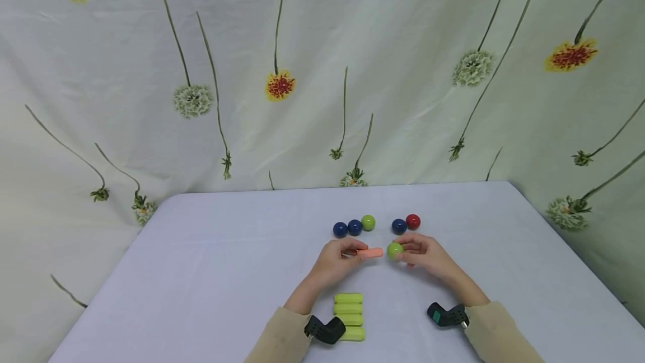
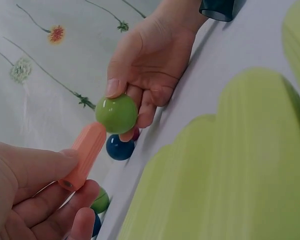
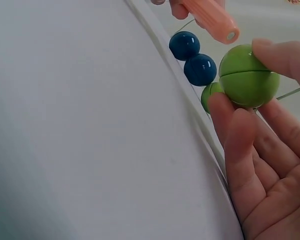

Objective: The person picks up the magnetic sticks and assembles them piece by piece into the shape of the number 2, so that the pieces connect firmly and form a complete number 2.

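Note:
Between the thumb and fingers of my left hand (image 1: 335, 262) is an orange ridged rod (image 1: 371, 252), one end pointing right. In the right wrist view a small round silvery spot shows in that end of the rod (image 3: 217, 22). My right hand (image 1: 428, 256) pinches a glossy green ball (image 1: 395, 250) with a seam round its middle. Rod end and ball are close together, a narrow gap between them in the head view. Both are held a little above the table, though the left wrist view shows them overlapping.
Behind the hands lie two blue balls (image 1: 347, 228) beside a green ball (image 1: 368, 223). Farther right, a blue ball (image 1: 399, 226) sits by a red ball (image 1: 413, 221). Several yellow-green rods (image 1: 348, 308) lie stacked side by side near the left wrist on the white-covered table (image 1: 211, 273).

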### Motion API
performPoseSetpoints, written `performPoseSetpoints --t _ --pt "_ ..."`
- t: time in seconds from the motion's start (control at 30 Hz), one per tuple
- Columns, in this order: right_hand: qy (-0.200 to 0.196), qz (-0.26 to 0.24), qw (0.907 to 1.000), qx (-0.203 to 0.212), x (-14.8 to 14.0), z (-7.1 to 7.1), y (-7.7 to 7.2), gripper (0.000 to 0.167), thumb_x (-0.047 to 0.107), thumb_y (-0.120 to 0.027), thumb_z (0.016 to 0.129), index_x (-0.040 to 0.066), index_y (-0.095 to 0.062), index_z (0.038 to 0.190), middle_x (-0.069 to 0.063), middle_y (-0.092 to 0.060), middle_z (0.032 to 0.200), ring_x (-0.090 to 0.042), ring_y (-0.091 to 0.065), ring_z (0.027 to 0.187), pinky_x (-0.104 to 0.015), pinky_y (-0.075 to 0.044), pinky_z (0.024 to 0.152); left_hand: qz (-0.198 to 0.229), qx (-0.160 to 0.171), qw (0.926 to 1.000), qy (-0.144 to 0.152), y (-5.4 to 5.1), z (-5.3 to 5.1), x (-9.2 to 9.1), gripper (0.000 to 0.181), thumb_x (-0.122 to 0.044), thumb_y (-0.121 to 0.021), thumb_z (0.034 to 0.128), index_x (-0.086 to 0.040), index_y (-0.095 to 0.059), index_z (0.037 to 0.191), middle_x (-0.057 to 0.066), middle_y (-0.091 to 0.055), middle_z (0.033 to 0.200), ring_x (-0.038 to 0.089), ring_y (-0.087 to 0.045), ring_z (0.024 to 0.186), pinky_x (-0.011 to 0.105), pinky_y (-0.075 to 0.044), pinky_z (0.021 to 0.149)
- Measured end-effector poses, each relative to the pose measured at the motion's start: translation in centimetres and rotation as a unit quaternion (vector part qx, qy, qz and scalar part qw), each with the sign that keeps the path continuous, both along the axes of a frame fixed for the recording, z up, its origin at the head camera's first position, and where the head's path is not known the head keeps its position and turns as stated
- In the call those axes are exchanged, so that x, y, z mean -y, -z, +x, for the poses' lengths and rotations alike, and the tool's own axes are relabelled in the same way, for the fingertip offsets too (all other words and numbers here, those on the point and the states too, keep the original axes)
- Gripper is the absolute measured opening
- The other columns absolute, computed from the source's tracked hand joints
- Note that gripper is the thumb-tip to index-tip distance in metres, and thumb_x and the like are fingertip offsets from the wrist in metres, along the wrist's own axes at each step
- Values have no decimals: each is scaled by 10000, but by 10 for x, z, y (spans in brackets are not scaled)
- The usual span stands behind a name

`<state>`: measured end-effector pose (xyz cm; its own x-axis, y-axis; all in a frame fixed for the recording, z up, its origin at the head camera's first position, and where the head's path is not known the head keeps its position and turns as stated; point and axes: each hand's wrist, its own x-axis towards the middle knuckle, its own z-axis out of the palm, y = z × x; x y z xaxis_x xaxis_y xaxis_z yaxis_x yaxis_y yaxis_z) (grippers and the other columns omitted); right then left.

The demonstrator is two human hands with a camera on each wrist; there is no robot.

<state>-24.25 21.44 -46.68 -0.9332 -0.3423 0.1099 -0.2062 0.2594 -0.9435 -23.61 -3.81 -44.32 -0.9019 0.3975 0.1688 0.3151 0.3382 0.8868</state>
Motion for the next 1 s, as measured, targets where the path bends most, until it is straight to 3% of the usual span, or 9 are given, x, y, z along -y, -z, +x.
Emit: performPoseSetpoints --t 0.37,0.8,1.0 --pt "-251 -74 9996 72 1 2 0 377 124 -678 854 -78 -565 1151 -183 -632 1055 -129 -625 876 -289 -531 667 -185 23 9998 -3 1 1 0 184 -106 -649 858 -81 -700 1033 17 -656 1013 153 -588 882 295 -480 776" --pt "-419 -129 9990 16 4 3 -2 379 93 -683 837 -92 -563 1146 -203 -628 1062 -127 -629 901 -272 -532 706 82 120 9996 255 2 0 -1 192 -50 -620 870 -34 -688 1049 76 -655 1062 210 -599 906 304 -481 771" --pt "-375 -134 9991 -143 5 3 -1 399 82 -696 824 -77 -567 1166 -224 -597 1119 -136 -630 918 -279 -535 719 -1 81 9997 245 0 1 0 180 -101 -631 878 -43 -693 1037 37 -656 1036 143 -603 876 291 -489 768"
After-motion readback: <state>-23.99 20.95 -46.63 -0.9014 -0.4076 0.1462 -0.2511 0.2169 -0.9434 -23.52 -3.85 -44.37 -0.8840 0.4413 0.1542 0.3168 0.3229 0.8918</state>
